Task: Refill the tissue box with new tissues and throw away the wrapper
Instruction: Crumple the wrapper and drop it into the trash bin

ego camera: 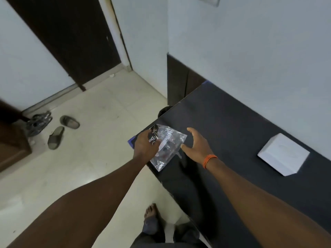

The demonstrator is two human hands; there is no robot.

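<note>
1. Both forearms reach from the near edge toward the desk [232, 122].
2. Left hand [145, 145] closed on the clear wrapper [168, 145] at the desk's near corner; right hand [195, 144] spread, beside it, not gripping.
3. Tissue box [283, 154] well apart, rightward.
4. Advice: gather loose film fully before lifting.

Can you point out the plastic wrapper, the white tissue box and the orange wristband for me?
plastic wrapper [170, 140]: head view, its clear crinkled middle.
white tissue box [283, 153]: head view, its top face.
orange wristband [209, 160]: head view, the threads across the right wrist.
</note>
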